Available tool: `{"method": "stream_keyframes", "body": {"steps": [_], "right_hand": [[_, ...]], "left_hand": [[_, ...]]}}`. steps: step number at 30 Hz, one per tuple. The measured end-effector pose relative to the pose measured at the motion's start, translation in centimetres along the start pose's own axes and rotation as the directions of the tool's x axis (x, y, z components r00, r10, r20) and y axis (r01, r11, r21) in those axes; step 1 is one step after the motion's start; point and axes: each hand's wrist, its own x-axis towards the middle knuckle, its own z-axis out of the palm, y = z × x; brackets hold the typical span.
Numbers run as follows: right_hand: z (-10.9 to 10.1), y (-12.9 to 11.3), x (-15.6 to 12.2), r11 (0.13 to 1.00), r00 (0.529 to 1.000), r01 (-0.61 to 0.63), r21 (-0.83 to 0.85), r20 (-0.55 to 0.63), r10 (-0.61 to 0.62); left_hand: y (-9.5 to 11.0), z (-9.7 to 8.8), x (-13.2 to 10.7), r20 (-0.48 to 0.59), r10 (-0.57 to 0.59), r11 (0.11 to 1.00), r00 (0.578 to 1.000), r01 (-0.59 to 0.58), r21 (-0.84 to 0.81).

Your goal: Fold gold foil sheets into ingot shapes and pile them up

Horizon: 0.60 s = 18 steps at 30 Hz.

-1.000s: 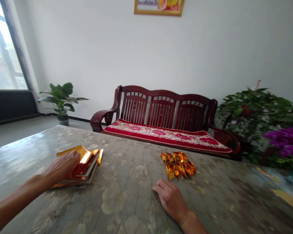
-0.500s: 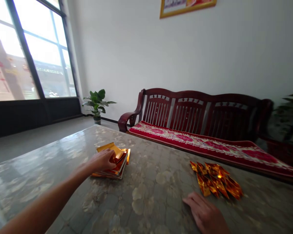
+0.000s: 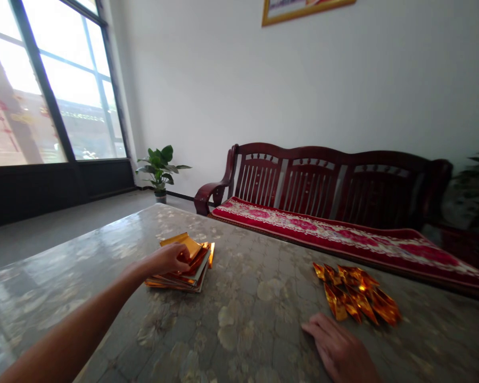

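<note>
The person's left hand reaches across the table and lies on a stack of paper, with its fingers bent over the upper sheets. The fingertips are partly hidden, so whether they pinch a sheet or only press on it cannot be told. The stack sits on the left part of the table, its shiny gold and orange sheets lying unevenly over grey ones. A gold sheet at the top stands out beyond the far side of the hand.

The right hand is at the near edge of the view, low over the table, with its fingers close together and bent; its underside is hidden, so whether they close on anything cannot be told. Just beyond it, a group of folded gold pieces lies close together on the table, well apart from the stack.

Behind the table stands a dark red wooden bench with a red flowered mat along its seat. A potted plant stands on the floor to the left of the bench, near a tall window.
</note>
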Motion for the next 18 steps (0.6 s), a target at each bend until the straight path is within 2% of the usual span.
{"method": "stream_keyframes", "body": {"steps": [11,15,18], "right_hand": [[-0.1,0.0,0.1,1.0,1.0,0.013,-0.001,-0.005,-0.013],[0.0,0.1,0.1,1.0,1.0,0.017,0.0,-0.005,-0.017],[0.0,0.1,0.1,1.0,1.0,0.011,0.007,-0.004,-0.011]], "left_hand": [[-1.6,0.9,0.7,-0.043,0.002,0.999,0.999,-0.003,-0.039],[-0.6,0.8,0.2,-0.078,-0.009,1.0,0.997,0.009,0.0],[1.2,0.8,-0.7,-0.177,-0.045,0.997,0.983,0.054,0.047]]}}
